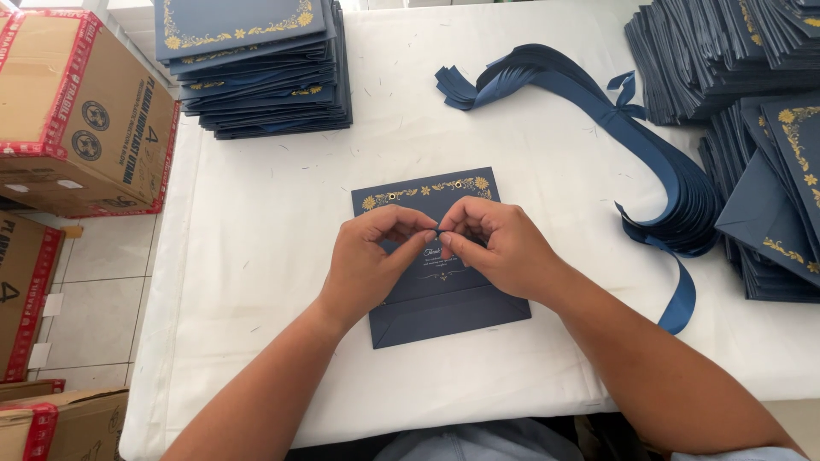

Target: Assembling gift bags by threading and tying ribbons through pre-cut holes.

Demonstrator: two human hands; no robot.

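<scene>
A flat dark blue paper bag point(444, 312) with gold flower trim and two small eyelets along its top edge lies on the white table point(256, 256) in front of me. My left hand point(367, 260) and my right hand point(500, 248) rest over its middle. Their fingertips meet and pinch something small between them, too hidden to name. A bundle of dark blue ribbons point(649, 162) curves across the table to the right of my right hand.
A stack of the same blue bags point(256, 68) stands at the back left. More stacks point(726, 51) and fanned blue bags point(773, 205) fill the right side. Cardboard boxes point(77, 111) with red tape sit on the tiled floor to the left.
</scene>
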